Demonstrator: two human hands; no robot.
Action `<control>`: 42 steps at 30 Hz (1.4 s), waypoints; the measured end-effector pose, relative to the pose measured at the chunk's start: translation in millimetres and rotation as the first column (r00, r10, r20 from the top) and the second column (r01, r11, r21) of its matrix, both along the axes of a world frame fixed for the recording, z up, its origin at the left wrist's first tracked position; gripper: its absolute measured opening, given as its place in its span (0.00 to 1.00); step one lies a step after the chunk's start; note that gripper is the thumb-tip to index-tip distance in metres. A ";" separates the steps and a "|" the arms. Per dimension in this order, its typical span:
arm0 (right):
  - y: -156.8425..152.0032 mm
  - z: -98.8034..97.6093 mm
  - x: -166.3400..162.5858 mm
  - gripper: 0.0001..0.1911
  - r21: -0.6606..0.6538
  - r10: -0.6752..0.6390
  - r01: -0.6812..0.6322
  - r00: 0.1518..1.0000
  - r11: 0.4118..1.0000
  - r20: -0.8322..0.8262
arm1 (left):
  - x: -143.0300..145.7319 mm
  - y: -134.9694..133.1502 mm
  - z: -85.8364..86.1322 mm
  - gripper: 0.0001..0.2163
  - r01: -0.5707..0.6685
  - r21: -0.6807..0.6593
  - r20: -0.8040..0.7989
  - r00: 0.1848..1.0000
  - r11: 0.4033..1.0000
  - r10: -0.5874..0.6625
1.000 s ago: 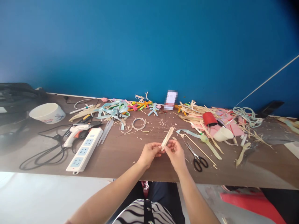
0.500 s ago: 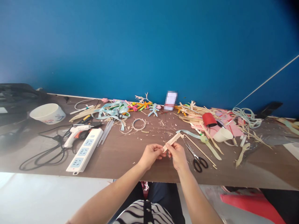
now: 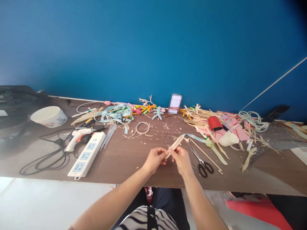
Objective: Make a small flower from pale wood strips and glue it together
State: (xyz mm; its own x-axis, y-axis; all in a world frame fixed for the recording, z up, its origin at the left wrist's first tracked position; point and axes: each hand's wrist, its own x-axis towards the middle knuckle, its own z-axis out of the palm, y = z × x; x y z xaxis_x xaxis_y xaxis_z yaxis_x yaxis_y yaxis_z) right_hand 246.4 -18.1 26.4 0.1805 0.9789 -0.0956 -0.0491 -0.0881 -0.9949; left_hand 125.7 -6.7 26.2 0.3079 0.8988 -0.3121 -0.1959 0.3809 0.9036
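Between my two hands is a pale, flat strip of what looks like dried husk (image 3: pixel 177 143), slanting up and to the right. My left hand (image 3: pixel 156 159) pinches its lower end between thumb and fingers. Just beside it, my right hand (image 3: pixel 181 159) grips the same strip a little higher up; some fingertips are hidden behind it. A pair of black-handled scissors (image 3: pixel 203 166) lies to the right of my right hand. A thin wooden stick (image 3: pixel 207 156) rests by the scissors, and a light blue ribbon (image 3: pixel 195 137) runs behind the strip's far end.
At left are a white power strip (image 3: pixel 86 156), a glue gun (image 3: pixel 78 138), black cables and a white paper bowl (image 3: pixel 49 116). Husk scraps, a red cup (image 3: pixel 215 123) and a white cup (image 3: pixel 229 138) crowd the right. Colourful pipe-cleaner pieces (image 3: pixel 146 109) lie along the blue wall.
The strip has turned slightly and its face looks smoother and narrower. My right fingers have shifted a little to the left along it. My left hand stays nearly in place.
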 end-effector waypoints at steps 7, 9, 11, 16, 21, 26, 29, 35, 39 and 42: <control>-0.7 0.2 8.9 0.12 -0.002 0.007 -0.007 0.999 1.000 0.035 | -0.9 0.5 -2.6 0.12 -0.039 -0.011 0.013 0.999 0.999 0.039; -1.4 2.2 10.2 0.12 -0.016 -0.013 0.014 0.999 1.000 0.043 | -1.3 0.4 -2.7 0.12 -0.053 0.004 -0.008 0.999 0.999 0.053; -2.1 5.6 9.6 0.11 -0.041 -0.003 0.005 0.999 0.999 0.038 | -1.6 0.2 -2.5 0.12 -0.060 0.024 -0.028 0.998 0.998 0.061; -1.7 10.4 1.6 0.12 -0.101 0.095 -0.093 0.995 0.991 0.014 | -1.4 -0.3 0.4 0.13 -0.034 0.059 -0.039 0.999 0.998 0.036; 2.8 5.6 -1.5 0.13 -0.082 0.032 -0.027 0.998 0.996 0.061 | -1.3 0.5 3.3 0.13 -0.007 0.108 -0.069 0.998 0.994 0.014; 4.1 8.2 2.3 0.14 -0.092 0.052 -0.043 0.994 0.995 0.098 | -2.6 2.9 6.7 0.12 0.030 0.113 -0.095 0.995 0.993 -0.019; 3.4 10.4 4.1 0.14 -0.099 0.081 -0.070 0.991 0.993 0.109 | -4.4 3.5 8.8 0.12 0.062 0.055 -0.079 0.995 0.997 -0.058; 3.4 9.6 4.0 0.14 -0.105 0.063 -0.047 0.987 0.993 0.149 | -6.9 2.6 10.6 0.13 0.119 0.019 -0.015 0.993 0.993 -0.119; 4.0 7.3 1.8 0.14 -0.083 0.052 -0.040 0.988 0.996 0.144 | -5.4 3.1 7.9 0.14 0.044 0.036 -0.029 0.999 0.998 -0.043; 4.3 5.3 0.5 0.14 -0.058 0.015 -0.007 0.989 0.998 0.146 | -4.6 3.9 5.2 0.14 0.040 0.037 -0.024 0.999 0.999 -0.040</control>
State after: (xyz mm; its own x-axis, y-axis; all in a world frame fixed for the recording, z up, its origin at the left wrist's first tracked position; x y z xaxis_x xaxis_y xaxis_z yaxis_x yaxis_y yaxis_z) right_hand 246.9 -13.8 31.7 0.1857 0.9746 -0.1248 0.0978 -0.1448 -0.9846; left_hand 121.2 -2.8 31.4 0.3368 0.8970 -0.2864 -0.1598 0.3542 0.9214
